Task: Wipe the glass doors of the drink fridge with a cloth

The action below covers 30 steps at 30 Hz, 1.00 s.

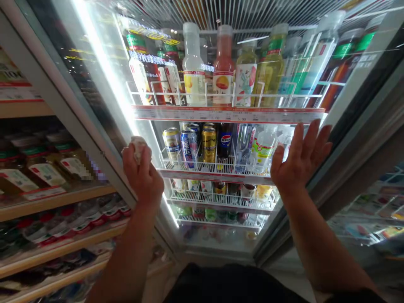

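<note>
A glass-fronted drinks fridge (217,248) stands right in front of me, its shelves lit from the side. My left hand (143,174), raised by the lit left edge, is closed around a crumpled whitish cloth (139,148); whether it is fabric or paper I cannot tell. On the other side, my right hand (295,162) is raised with its fingers spread and nothing in it. It appears at the glass near the right frame, though contact is not clear. Behind the glass, between my hands, are a gold can (209,145), a blue can (188,149) and a dark Pepsi bottle (225,141).
Tall juice bottles (223,67) line the top shelf above a red-and-white price strip (227,114). To the left, wooden shelves (57,202) hold several rows of bottles. The fridge's dark right frame (356,109) borders more shelved goods (372,219). Reflections cross the glass.
</note>
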### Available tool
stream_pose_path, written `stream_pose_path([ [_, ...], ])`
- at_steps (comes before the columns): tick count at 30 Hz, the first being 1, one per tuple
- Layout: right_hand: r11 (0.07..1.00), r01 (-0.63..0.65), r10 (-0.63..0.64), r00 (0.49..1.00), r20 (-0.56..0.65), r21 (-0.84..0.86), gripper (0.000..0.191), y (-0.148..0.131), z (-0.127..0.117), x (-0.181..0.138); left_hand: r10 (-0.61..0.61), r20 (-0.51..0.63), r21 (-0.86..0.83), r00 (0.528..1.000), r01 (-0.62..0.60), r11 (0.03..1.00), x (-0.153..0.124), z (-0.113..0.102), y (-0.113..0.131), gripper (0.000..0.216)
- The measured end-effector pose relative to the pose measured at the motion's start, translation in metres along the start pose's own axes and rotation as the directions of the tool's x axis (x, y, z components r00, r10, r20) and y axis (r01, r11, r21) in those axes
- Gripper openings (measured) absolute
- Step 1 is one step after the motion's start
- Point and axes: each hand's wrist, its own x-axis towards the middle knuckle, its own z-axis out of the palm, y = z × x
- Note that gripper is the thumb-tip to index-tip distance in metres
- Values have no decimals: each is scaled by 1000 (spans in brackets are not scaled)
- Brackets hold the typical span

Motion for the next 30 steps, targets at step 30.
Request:
stream_pose_path([
  [30,997,60,-63,995,-77,-39,70,4,7,-4,409,197,-359,891,-323,876,47,26,94,56],
])
